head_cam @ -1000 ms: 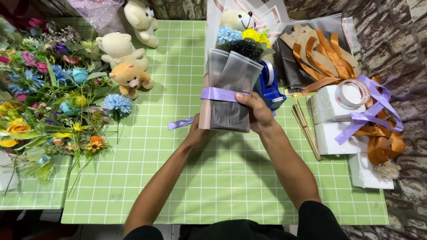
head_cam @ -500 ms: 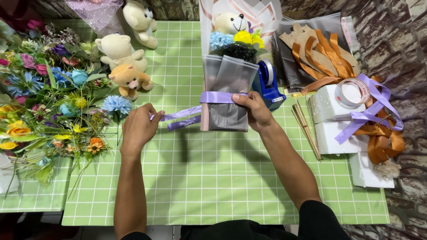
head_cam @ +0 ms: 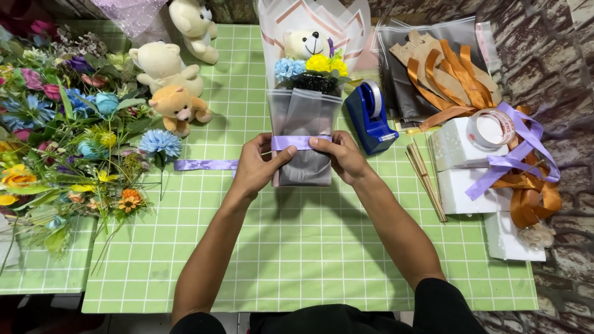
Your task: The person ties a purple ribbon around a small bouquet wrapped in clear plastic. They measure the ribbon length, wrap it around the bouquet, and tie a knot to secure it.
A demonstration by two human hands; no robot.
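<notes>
Both our hands, left (head_cam: pixel 258 166) and right (head_cam: pixel 344 158), pinch the lilac ribbon (head_cam: pixel 294 143) crosswise around the upright bouquet (head_cam: pixel 305 133), its loose tail trailing left.

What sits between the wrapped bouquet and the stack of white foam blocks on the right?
In the head view, a blue tape dispenser and a bundle of thin wooden sticks lie between the wrapped bouquet and the white foam blocks.

Left hand (head_cam: pixel 257 168), right hand (head_cam: pixel 344 158) pinch purple ribbon (head_cam: pixel 296 143) around wrapped bouquet (head_cam: pixel 304 111); green checked mat (head_cam: pixel 309 260) beneath
</notes>
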